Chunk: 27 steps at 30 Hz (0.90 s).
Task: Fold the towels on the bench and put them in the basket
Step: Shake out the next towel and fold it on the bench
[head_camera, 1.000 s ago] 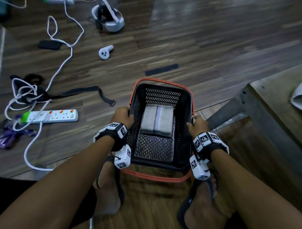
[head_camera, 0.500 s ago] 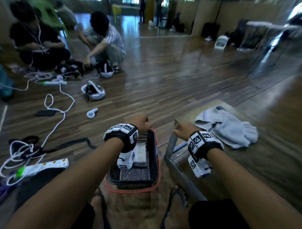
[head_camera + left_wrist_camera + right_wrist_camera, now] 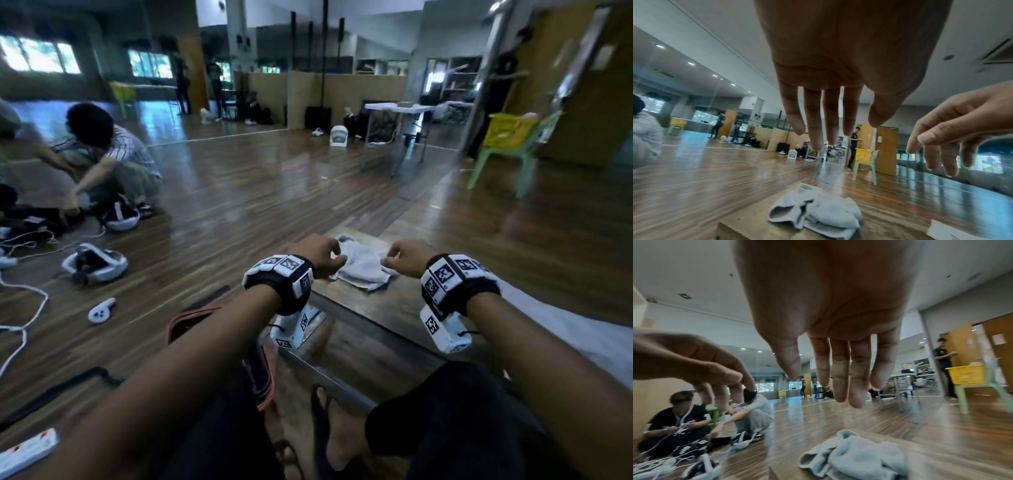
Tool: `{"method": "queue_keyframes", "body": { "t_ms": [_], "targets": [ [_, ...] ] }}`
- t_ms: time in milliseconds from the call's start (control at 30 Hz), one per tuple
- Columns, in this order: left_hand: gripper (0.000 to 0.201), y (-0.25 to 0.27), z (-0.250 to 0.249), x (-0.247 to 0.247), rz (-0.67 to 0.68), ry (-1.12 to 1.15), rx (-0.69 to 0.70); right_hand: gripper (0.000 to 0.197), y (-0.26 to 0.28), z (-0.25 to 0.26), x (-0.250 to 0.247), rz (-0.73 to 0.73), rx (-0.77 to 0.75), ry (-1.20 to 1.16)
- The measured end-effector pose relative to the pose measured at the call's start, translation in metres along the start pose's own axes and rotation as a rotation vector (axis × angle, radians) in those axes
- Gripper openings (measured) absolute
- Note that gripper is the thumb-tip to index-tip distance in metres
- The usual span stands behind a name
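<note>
My left hand (image 3: 317,253) and right hand (image 3: 407,257) hover loose and empty over the crumpled towel (image 3: 363,265) on the bench (image 3: 394,301).

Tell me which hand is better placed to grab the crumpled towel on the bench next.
Near-tie, probably left. The left hand hovers at the crumpled towel's near-left edge; the right hand hovers just past its right edge. Both are open, above the bench, not touching cloth.

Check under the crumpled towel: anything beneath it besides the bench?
The crumpled towel lies directly on the wooden bench; bare wood shows round it. Whatever its folds cover is hidden.
</note>
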State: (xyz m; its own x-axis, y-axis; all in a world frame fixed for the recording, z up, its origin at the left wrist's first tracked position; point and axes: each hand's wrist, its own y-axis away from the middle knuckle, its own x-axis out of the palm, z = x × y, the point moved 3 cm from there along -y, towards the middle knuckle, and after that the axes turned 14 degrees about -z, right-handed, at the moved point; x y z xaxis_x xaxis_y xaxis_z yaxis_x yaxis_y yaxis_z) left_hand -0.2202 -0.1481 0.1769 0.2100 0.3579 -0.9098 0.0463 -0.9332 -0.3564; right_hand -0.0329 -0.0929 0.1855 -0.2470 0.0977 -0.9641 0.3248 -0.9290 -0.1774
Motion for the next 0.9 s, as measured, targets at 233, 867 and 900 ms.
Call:
{"method": "queue_keyframes", "body": {
  "t_ms": [233,867,900],
  "targets": [
    [0.031,-0.013,-0.015,0.028,0.009,0.045,0.077,0.034,0.007,-0.036,0.011,-0.019,0.061,-0.033],
    [0.033,-0.094,0.077,0.219,0.140,-0.036,0.009,0.034,-0.127,-0.045,0.198,0.094,-0.148,0.179],
    [0.034,-0.097,0.080,0.223,0.154,-0.047,-0.002,0.032,-0.130,-0.045,0.201,0.108,-0.152,0.217]
  ]
}}
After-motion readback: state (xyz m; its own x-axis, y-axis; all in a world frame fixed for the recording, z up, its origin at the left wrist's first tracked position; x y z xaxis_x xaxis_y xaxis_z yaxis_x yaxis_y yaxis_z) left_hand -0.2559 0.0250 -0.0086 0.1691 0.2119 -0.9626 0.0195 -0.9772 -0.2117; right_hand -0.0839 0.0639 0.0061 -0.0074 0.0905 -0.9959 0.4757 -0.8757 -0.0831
